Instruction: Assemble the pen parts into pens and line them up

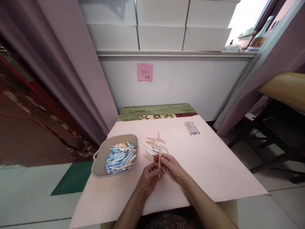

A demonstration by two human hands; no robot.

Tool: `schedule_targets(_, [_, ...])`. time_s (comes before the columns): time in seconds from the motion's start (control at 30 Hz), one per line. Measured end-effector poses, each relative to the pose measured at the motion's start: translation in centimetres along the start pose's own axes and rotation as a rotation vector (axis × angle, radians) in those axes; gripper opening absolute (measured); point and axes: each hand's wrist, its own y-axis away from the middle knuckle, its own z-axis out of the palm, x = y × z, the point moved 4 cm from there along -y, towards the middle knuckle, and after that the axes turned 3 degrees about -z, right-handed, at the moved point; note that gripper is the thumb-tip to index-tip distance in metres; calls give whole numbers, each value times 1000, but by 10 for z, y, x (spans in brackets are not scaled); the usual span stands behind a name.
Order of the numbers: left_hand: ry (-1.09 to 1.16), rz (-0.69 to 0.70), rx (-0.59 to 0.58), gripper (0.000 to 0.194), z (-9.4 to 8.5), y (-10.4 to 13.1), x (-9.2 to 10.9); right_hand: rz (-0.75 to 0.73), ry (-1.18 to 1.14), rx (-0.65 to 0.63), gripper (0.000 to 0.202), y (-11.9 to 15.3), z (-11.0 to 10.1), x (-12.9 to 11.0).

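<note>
A slim, pale pinkish pen (pixel 159 165) stands nearly upright in the picture between both hands. My left hand (pixel 149 178) pinches its lower part, and my right hand (pixel 172 166) has its fingers closed round the part above. Just beyond the hands lie loose pen parts: white sticks (pixel 150 148) with dark sections and pinkish clear barrels (pixel 156 139), some partly hidden by my fingers. On the left, a beige basket (pixel 100 163) holds many blue, white and orange pen parts. Several assembled-looking pens (pixel 192 128) lie side by side at the back right.
A pink cloth (pixel 209 168) covers most of the table, whose green patterned end (pixel 133 110) meets the wall. A pink paper note (pixel 145 72) is stuck on the wall. Curtains hang at both sides, and dark furniture stands at the right.
</note>
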Motion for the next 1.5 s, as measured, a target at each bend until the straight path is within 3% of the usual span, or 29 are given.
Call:
schedule_targets(0.17, [-6,-13,2,19,2,-1,1,1,20,-58,30,1,2,-4])
schedule_targets(0.57, [-96,45,-29,9,5,1,1,41,105,119,36,-4,0,5])
schedule_targets(0.67, [-23,62,-3,9,3,0,2,-22,130,147,34,-1,-1,2])
schedule_targets(0.73, [59,85,59,14,-3,-2,2,-108,212,187,32,4,-4,-4])
schedule_targets(0.83, [134,97,144,24,-11,-3,2,-206,511,257,24,15,-7,-13])
schedule_targets(0.93, [134,82,154,23,-13,-4,1,-227,773,250,17,25,-5,-17])
schedule_targets(1.17, [116,78,201,24,-13,-3,1,-209,908,202,9,33,4,-11])
schedule_targets(1.3, [67,68,192,41,-9,-4,4,-242,844,319,10,20,-27,-19])
schedule_targets(1.37, [58,48,186,40,-7,-6,6,-253,953,468,16,7,-61,-38])
schedule_targets(1.43, [53,36,194,34,-5,-7,7,-122,1270,705,22,-8,-101,-65])
schedule_targets(1.5, [47,26,195,32,-4,-8,8,-49,1379,824,22,-24,-137,-89])
